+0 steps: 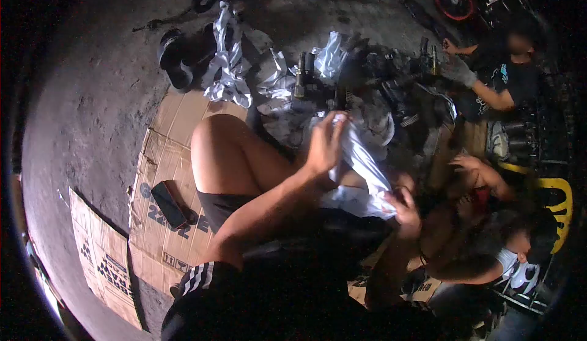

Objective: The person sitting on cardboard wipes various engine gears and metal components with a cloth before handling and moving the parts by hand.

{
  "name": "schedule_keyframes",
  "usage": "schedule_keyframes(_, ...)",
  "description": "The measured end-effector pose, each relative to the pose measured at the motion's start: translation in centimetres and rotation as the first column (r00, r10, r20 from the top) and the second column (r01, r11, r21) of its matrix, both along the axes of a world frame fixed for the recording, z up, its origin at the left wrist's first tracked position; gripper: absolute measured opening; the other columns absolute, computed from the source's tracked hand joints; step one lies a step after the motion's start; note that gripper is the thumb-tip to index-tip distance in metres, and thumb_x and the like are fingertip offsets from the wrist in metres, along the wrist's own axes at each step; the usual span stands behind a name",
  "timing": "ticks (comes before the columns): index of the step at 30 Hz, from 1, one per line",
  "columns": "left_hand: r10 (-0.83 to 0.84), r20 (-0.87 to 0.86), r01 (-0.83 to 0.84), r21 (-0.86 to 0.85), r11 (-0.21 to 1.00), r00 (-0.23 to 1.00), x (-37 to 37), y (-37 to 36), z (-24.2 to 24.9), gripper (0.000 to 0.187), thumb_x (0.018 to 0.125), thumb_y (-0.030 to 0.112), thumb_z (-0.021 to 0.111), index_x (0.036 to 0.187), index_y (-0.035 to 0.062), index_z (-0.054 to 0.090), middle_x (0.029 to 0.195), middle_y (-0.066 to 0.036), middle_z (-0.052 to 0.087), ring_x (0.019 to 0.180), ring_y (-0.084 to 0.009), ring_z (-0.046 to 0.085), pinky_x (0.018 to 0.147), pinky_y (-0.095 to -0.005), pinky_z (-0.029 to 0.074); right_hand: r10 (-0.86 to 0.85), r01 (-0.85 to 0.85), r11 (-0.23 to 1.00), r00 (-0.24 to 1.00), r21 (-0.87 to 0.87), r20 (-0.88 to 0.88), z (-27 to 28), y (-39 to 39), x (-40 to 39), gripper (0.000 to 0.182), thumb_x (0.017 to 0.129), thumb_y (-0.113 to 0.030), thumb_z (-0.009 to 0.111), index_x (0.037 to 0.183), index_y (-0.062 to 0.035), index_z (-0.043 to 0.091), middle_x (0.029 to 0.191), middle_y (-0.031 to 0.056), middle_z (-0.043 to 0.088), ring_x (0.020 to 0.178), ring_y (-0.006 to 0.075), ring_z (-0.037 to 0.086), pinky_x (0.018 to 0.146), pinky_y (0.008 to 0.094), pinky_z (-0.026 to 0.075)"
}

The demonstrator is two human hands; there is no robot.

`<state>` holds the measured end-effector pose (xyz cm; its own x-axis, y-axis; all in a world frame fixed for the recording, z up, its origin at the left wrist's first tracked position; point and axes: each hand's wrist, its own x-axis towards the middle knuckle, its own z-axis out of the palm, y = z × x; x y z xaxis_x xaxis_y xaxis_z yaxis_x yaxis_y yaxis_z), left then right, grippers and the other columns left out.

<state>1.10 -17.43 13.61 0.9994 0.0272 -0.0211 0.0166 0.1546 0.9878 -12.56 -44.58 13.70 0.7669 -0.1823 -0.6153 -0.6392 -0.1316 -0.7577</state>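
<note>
A white cloth [365,161] is stretched between my two hands above my lap. My left hand [327,145] grips its upper end, fingers bent around the fabric. Lower and to the right, my right hand [406,209] pinches the other end. More white fabric hangs below and lies over my lap, partly hidden by my left forearm. Just beyond my hands, dark greasy metal parts [398,102] lie on the floor.
Cardboard sheets [168,188] lie to my left, with a phone [169,205] on one. White cloth strips [227,66] and a bunched white cloth [330,55] are ahead. One person [498,78] wearing a grey glove [460,69] sits ahead right; another [474,261] sits close on my right.
</note>
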Motion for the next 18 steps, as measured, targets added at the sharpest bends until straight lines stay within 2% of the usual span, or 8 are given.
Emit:
schedule_keyframes(5,-0.034,-0.153,0.077,0.29,0.954,0.988,1.1,2.7,-3.7,0.054,0.094,0.039,0.064,0.108,-0.0135,0.063,0.09,-0.026,0.069,0.091,-0.0334,0.069,0.084,-0.0395,0.052,0.182,0.015,0.914,0.879,-0.407,0.441,2.5,-1.2,3.0,0.038,0.09,-0.019,0.072,0.119,0.0027,0.059,0.107,0.0042,0.061,0.092,0.011,0.056,0.077,0.0262,0.048)
schedule_keyframes(7,-0.034,-0.141,0.074,0.292,0.953,0.989,0.9,3.9,-2.0,0.062,0.092,0.044,0.066,0.116,-0.0128,0.061,0.107,-0.029,0.066,0.102,-0.0393,0.066,0.088,-0.0416,0.051,-0.604,0.667,0.74,0.602,0.087,0.522,5.4,3.1,5.7,0.033,0.092,-0.025,0.071,0.114,-0.0016,0.063,0.11,0.0075,0.064,0.102,0.0162,0.061,0.087,0.0334,0.05)
schedule_keyframes(8,-0.013,-0.063,0.031,0.298,0.954,0.998,1.9,3.4,-6.9,0.065,0.09,0.046,0.068,0.119,-0.0104,0.06,0.121,-0.029,0.061,0.112,-0.0399,0.06,0.095,-0.0432,0.048,-0.484,0.631,0.764,0.424,0.134,0.765,2.2,1.5,6.5,0.034,0.095,-0.031,0.066,0.113,-0.0025,0.064,0.113,0.0089,0.065,0.105,0.0177,0.062,0.086,0.037,0.053)
schedule_keyframes(9,0.05,0.066,-0.077,0.534,0.842,0.997,1.3,2.9,-6.5,0.063,0.088,0.045,0.07,0.12,-0.0092,0.058,0.121,-0.028,0.058,0.122,-0.0391,0.053,0.102,-0.0444,0.042,-0.693,0.582,0.711,0.48,0.396,0.538,5.7,3.9,8.1,0.035,0.097,-0.034,0.062,0.113,-0.003,0.065,0.112,0.0084,0.065,0.103,0.0169,0.063,0.083,0.0342,0.054)
schedule_keyframes(12,-0.292,0.138,0.219,0.391,0.894,0.946,0.9,1.5,-1.0,0.065,0.088,0.039,0.07,0.131,-0.005,0.051,0.131,-0.027,0.053,0.131,-0.0393,0.044,0.109,-0.0444,0.036,-0.148,0.17,0.985,0.775,0.023,0.615,6.3,7.3,11.1,0.021,0.098,-0.02,0.062,0.105,-0.0014,0.067,0.095,0.0008,0.066,0.087,0.0096,0.061,0.077,0.0258,0.051)
schedule_keyframes(13,-0.448,0.163,0.403,0.251,0.88,0.879,1.0,0.8,-0.6,0.065,0.088,0.038,0.069,0.134,-0.0033,0.05,0.135,-0.027,0.051,0.131,-0.0393,0.044,0.109,-0.0438,0.035,0.038,0.087,0.987,0.693,-0.136,0.72,5.8,8.8,12.3,0.032,0.097,-0.034,0.063,0.101,-0.0027,0.07,0.09,-0.0003,0.067,0.074,0.0076,0.059,0.065,0.0239,0.046)
schedule_keyframes(15,-0.429,0.406,0.425,0.105,0.899,0.807,0.0,-1.4,-2.0,0.066,0.089,0.038,0.069,0.137,-0.0016,0.048,0.126,-0.024,0.058,0.119,-0.0353,0.056,0.103,-0.043,0.041,0.054,-0.037,0.999,0.727,-0.04,0.684,6.9,10.4,12.9,0.029,0.097,-0.031,0.064,0.097,-0.0025,0.071,0.086,-0.0015,0.068,0.076,0.007,0.059,0.065,0.024,0.046)
schedule_keyframes(18,-0.517,0.217,0.511,0.086,0.855,0.828,-0.1,0.2,-1.4,0.045,0.096,0.031,0.061,0.124,-0.0033,0.059,0.1,-0.019,0.069,0.094,-0.027,0.066,0.086,-0.0388,0.049,0.015,0.112,0.984,0.733,-0.142,0.68,9.1,10.3,14.5,0.031,0.099,-0.032,0.061,0.083,-0.0056,0.068,0.068,-0.0034,0.062,0.057,0.0049,0.053,0.05,0.0223,0.038)
